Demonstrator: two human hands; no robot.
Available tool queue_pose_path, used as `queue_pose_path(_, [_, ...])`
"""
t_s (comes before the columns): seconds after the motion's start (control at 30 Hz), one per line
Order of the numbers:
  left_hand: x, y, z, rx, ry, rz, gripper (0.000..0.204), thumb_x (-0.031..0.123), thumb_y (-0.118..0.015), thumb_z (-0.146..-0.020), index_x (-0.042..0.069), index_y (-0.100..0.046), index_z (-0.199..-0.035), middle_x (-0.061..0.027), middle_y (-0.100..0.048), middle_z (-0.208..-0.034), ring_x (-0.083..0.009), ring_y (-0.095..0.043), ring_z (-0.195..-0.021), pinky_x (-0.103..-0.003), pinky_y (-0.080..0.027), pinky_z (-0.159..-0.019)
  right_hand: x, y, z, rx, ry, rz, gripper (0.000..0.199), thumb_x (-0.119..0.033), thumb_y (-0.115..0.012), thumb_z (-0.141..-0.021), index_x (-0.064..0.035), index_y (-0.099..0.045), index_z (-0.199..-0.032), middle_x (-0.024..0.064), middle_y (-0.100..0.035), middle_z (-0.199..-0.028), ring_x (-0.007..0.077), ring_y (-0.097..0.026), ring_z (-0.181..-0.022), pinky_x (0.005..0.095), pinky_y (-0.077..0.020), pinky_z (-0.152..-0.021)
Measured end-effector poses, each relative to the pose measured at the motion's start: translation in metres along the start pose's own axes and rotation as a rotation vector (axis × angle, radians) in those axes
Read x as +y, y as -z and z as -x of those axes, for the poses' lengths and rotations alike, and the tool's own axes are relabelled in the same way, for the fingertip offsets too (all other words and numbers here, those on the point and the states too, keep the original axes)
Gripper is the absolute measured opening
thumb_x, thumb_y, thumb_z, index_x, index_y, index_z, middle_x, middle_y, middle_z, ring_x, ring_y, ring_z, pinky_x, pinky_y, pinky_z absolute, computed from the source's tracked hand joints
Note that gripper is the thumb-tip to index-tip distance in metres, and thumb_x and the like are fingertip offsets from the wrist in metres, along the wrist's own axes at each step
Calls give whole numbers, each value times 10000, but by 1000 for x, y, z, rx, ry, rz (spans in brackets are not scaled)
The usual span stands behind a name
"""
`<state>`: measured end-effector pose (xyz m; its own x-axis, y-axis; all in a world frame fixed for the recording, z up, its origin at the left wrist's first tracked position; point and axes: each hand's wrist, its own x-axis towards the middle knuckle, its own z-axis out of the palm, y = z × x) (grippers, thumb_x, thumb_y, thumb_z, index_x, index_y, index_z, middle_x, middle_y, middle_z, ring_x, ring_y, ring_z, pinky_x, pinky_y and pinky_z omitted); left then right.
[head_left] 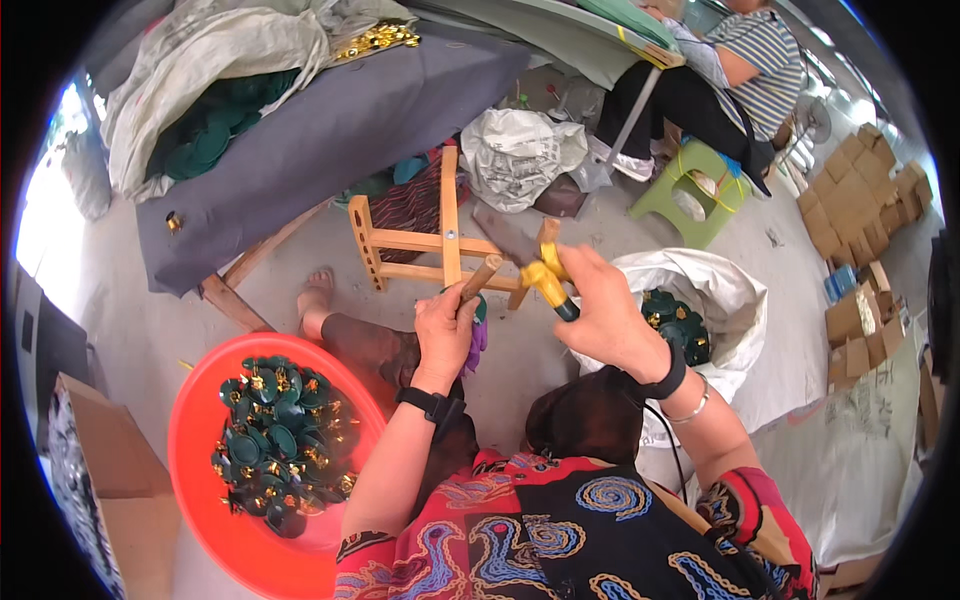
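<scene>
My right hand (610,315) is closed on the yellow and dark green handle of what looks like a hand saw (508,238). Its broad greyish blade points away to the left; the teeth cannot be made out. A short round wooden stick (482,277) is gripped in my left hand (443,335), its end sticking up between thumb and fingers. Just beyond both hands stands a light wooden frame (410,241) with uprights and crossbars. The blade overlaps the frame's right side in view; whether they touch, I cannot tell. Something purple (477,345) hangs below my left hand.
At my left, a red basin (190,440) holds several dark green discs with gold fittings. More green pieces fill a white sack (735,290) at my right. A cloth-covered table (350,130) stands far left. Beyond are a green stool (690,185), a seated person and cardboard boxes (855,190).
</scene>
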<state>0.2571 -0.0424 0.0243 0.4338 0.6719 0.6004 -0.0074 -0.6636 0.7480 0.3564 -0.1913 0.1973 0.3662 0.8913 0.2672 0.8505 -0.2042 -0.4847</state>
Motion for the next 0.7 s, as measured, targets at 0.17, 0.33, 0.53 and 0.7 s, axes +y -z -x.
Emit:
queue_pose_path(0.17, [-17,10,5,-98,-63,-156,230,132,-609,-803,58,-622,-1020,-128,-648,-853,-306,-595,-794,-407,-408,-730,-6,-47,-16,124,397,-281,538,-110,-650,-606,-16,-521,-1120,267,-390,-1296,429,-382,-1212,418,-351,-1001])
queue_pose_path(0.33, [25,12,5,-113,-50,-142,201,-10,-575,-733,43,-625,-920,-159,-631,-832,-360,-585,-786,-407,-453,-686,18,-102,-15,57,194,-468,550,-65,-649,-627,0,-523,-1158,190,-452,-1076,346,-483,-1031,365,-411,-894])
queue_pose_path(0.53, [10,34,-4,132,313,129,174,-56,-594,-755,-40,-601,-928,-80,-613,-847,-154,-589,-764,-280,-486,-705,58,-68,-26,497,-62,-522,464,-73,-681,-586,44,-519,-1004,250,-462,-1045,417,-486,-963,410,-428,-808])
queue_pose_path(0.7, [151,-11,-67,-253,151,457,269,-5,-618,-779,-26,-591,-1046,-89,-621,-989,-152,-585,-890,-266,-472,-778,125,-120,-37,313,-99,-440,470,-141,-652,-729,-2,-470,-1139,176,-472,-1141,308,-462,-1106,384,-399,-908])
